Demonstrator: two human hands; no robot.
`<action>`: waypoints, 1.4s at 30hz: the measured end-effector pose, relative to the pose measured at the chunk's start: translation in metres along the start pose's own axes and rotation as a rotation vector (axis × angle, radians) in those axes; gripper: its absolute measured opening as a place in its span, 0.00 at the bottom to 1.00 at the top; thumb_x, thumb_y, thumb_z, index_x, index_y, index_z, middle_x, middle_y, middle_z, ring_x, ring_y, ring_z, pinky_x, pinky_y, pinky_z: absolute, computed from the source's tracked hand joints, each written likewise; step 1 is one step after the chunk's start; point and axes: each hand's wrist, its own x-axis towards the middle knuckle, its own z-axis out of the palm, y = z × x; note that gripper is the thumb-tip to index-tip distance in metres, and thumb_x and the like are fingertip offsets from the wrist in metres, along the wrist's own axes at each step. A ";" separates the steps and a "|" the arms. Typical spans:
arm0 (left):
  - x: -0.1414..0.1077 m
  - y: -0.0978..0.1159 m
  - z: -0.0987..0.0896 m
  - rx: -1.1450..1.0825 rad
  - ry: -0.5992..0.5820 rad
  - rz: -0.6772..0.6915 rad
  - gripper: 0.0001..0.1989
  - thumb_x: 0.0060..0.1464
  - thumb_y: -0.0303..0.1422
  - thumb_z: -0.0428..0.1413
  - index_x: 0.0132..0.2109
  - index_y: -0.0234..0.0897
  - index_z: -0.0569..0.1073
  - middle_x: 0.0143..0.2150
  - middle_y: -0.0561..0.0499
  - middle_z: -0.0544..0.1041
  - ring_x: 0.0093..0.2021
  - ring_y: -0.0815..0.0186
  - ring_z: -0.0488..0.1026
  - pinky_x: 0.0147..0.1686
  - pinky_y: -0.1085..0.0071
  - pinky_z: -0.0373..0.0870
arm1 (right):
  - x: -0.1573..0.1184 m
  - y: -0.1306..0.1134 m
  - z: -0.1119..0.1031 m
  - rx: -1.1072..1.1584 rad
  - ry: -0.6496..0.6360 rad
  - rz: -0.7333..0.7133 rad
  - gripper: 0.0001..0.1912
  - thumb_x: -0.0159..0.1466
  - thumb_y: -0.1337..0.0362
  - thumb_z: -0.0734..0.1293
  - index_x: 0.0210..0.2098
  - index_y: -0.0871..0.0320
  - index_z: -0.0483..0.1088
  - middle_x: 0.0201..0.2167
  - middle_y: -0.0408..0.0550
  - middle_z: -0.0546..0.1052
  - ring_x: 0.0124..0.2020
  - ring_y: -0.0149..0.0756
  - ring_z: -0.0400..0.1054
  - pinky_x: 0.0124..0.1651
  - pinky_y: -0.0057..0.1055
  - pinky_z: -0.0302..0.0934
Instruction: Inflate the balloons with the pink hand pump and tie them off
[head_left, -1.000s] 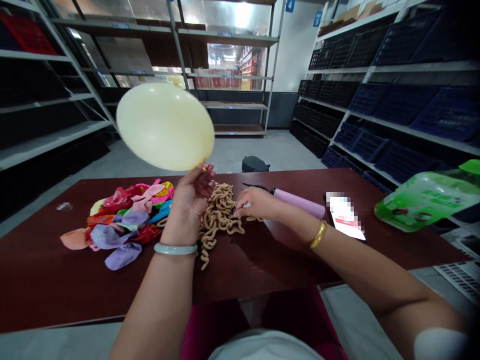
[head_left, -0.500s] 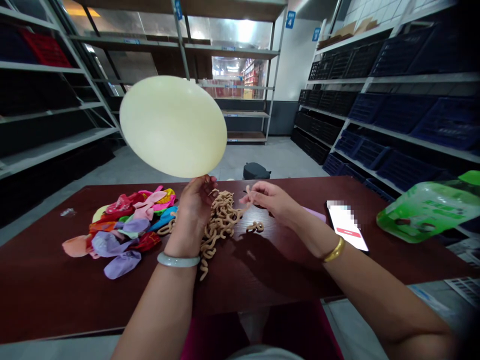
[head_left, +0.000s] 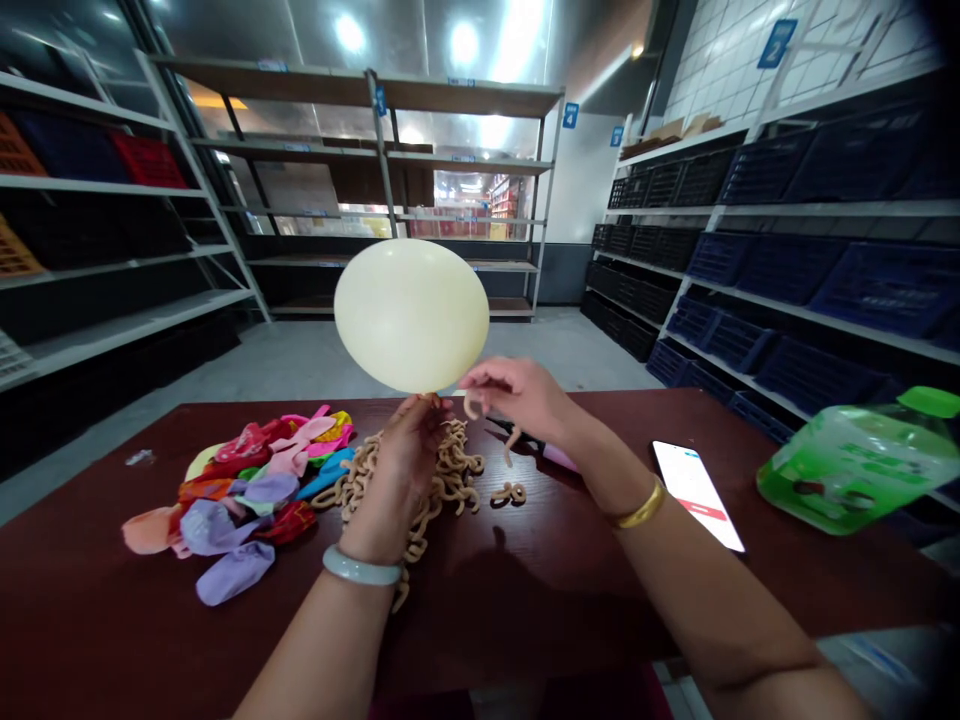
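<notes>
A pale yellow inflated balloon stands above the table, its neck pinched in the fingers of my left hand. To the right of the neck, my right hand is closed on a thin tan band that hangs below the fingers. A pile of curly tan bands lies beneath and around my left hand, partly hidden by it. A few loose tan bands lie apart on the right. Limp coloured balloons are heaped left of the pile.
On the brown table, a phone with a lit screen and a green liquid bottle are at the right. A pink-and-black object lies partly behind my right forearm. Shelves with crates stand beyond.
The balloon has come down and to the right and looks smaller, with my left hand at its neck. My right hand has moved closer to the neck. The view has tilted up.
</notes>
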 end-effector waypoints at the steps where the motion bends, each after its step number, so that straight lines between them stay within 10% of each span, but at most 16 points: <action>1: -0.002 -0.002 0.002 0.013 0.000 -0.010 0.11 0.42 0.32 0.64 0.33 0.33 0.71 0.29 0.52 0.75 0.27 0.71 0.72 0.28 0.76 0.68 | 0.000 0.002 0.005 -0.139 -0.012 -0.017 0.04 0.63 0.67 0.64 0.35 0.54 0.71 0.31 0.42 0.75 0.34 0.32 0.67 0.40 0.30 0.57; 13: -0.005 -0.029 0.002 -0.026 -0.031 -0.100 0.13 0.43 0.34 0.65 0.34 0.35 0.69 0.24 0.57 0.68 0.20 0.76 0.62 0.17 0.80 0.56 | -0.010 0.026 0.037 -0.748 0.025 -0.161 0.12 0.68 0.62 0.59 0.38 0.56 0.74 0.40 0.49 0.74 0.37 0.35 0.68 0.37 0.31 0.55; 21: -0.007 -0.031 0.009 0.184 -0.027 -0.060 0.14 0.43 0.34 0.63 0.28 0.36 0.64 0.19 0.61 0.55 0.16 0.78 0.50 0.16 0.79 0.46 | -0.002 0.024 0.022 -0.036 0.098 0.088 0.06 0.61 0.61 0.68 0.36 0.56 0.76 0.30 0.44 0.77 0.32 0.34 0.69 0.37 0.31 0.61; 25: -0.013 -0.040 0.014 0.152 -0.080 -0.112 0.10 0.43 0.31 0.61 0.29 0.36 0.66 0.22 0.59 0.61 0.19 0.77 0.54 0.18 0.78 0.51 | -0.003 0.009 0.024 0.380 -0.093 0.029 0.14 0.64 0.58 0.65 0.48 0.53 0.72 0.42 0.47 0.77 0.43 0.35 0.71 0.46 0.35 0.64; 29: -0.020 -0.032 0.019 0.023 -0.151 -0.255 0.08 0.43 0.28 0.59 0.27 0.35 0.65 0.21 0.58 0.59 0.19 0.77 0.53 0.18 0.78 0.51 | -0.006 -0.006 0.018 0.468 -0.113 -0.012 0.14 0.65 0.56 0.64 0.48 0.52 0.72 0.50 0.48 0.75 0.52 0.36 0.68 0.56 0.37 0.60; 35: -0.024 0.001 0.028 0.014 -0.113 -0.192 0.09 0.43 0.27 0.59 0.25 0.34 0.64 0.21 0.57 0.59 0.17 0.78 0.53 0.14 0.81 0.48 | -0.011 -0.003 -0.011 0.323 -0.294 0.222 0.17 0.65 0.53 0.63 0.31 0.60 0.74 0.27 0.47 0.76 0.27 0.32 0.71 0.33 0.32 0.67; 39: -0.029 0.019 0.041 -0.090 -0.162 -0.304 0.08 0.47 0.23 0.57 0.28 0.33 0.64 0.22 0.58 0.56 0.17 0.79 0.52 0.13 0.82 0.48 | -0.007 0.024 -0.005 0.087 -0.149 0.286 0.11 0.62 0.63 0.65 0.24 0.58 0.71 0.24 0.45 0.75 0.27 0.32 0.68 0.33 0.29 0.64; 42: -0.035 0.025 0.057 -0.236 -0.219 -0.532 0.05 0.51 0.20 0.53 0.31 0.32 0.65 0.23 0.58 0.55 0.17 0.80 0.52 0.13 0.83 0.49 | -0.004 0.035 0.014 0.518 -0.070 0.321 0.04 0.58 0.68 0.64 0.30 0.58 0.72 0.35 0.47 0.77 0.38 0.34 0.69 0.41 0.29 0.64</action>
